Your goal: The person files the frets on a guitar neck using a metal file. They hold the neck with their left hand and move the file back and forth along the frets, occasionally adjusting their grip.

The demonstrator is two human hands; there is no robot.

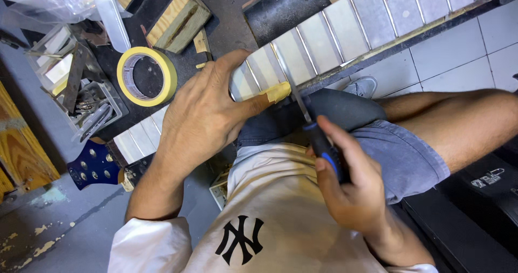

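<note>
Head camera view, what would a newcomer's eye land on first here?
Mid-frame, the left hand presses on a long guitar neck with masked pale fretboard and metal frets, while the right hand holds a slim metal file with black-and-blue handle against a fret. At upper left lies a round yellow masking-tape roll.

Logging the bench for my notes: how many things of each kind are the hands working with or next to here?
Guitar neck: 1
File with blue-black handle: 1, in right hand
Masking tape roll: 1
Wooden blocks: 2
Blue headstock: 1
Left hand rests on the neck.
Total: 6
</note>
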